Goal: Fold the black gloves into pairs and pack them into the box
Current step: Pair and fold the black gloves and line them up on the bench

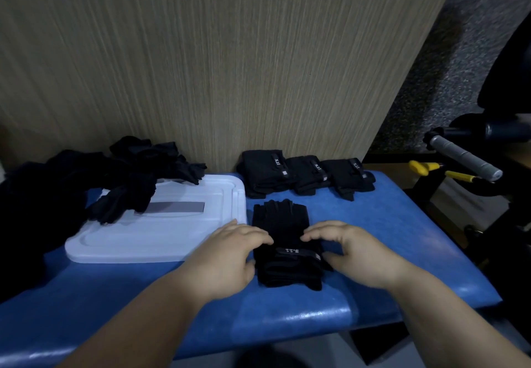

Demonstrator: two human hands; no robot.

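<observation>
Head view: a black glove pair [283,241] lies on the blue table [388,241], near its front edge. The left hand [230,255] and the right hand [356,252] hold it from 9 and 3 o'clock, fingers bent over its top and thumbs against its strap end. Three folded pairs [307,173] lie in a row at 12 to 1 o'clock from it, by the wooden wall [230,66]. At 10 o'clock lies a white plastic lid [172,238], with a pile of loose gloves [129,172] partly on it.
</observation>
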